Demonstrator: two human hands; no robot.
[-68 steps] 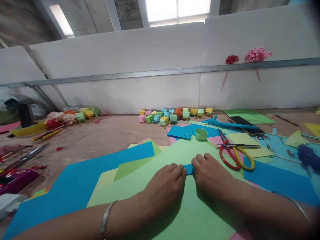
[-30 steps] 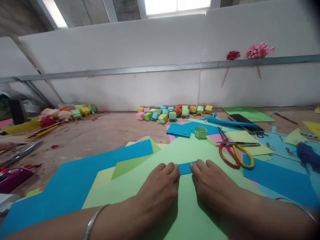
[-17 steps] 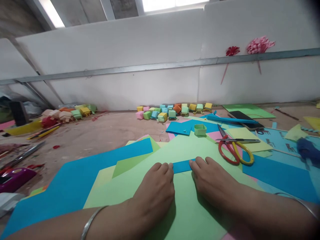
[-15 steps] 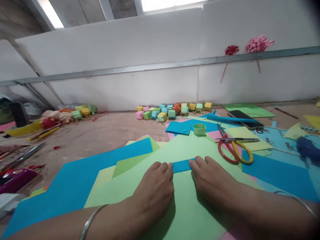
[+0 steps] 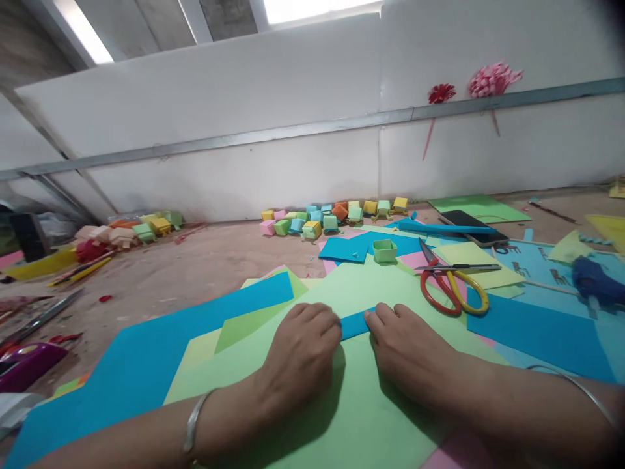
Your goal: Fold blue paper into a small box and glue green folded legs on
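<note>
A narrow blue paper strip (image 5: 355, 325) lies across a large pale green sheet (image 5: 361, 397). My left hand (image 5: 305, 345) is closed over the strip's left end, its fingertips hidden beneath the knuckles. At the other end my right hand (image 5: 405, 335) pinches the strip, fingers curled and pressing down. Between the two hands a short blue stretch shows. Just beyond them stands a small open green paper box (image 5: 385, 251). To the right of it, scissors (image 5: 452, 290) with one red and one yellow handle lie beneath a slim craft knife (image 5: 461, 267).
Several small coloured paper cubes (image 5: 311, 228) line the back by the white wall. A dark phone (image 5: 472, 228) lies at the back right, a blue glue gun (image 5: 596, 280) at the far right. Blue sheets (image 5: 131, 358) spread left, near a purple stapler-like tool (image 5: 32, 365).
My left hand has shifted slightly along the strip and its wrist has turned, covering a bit more of it. My right hand stays on its end. The view has tilted slightly.
</note>
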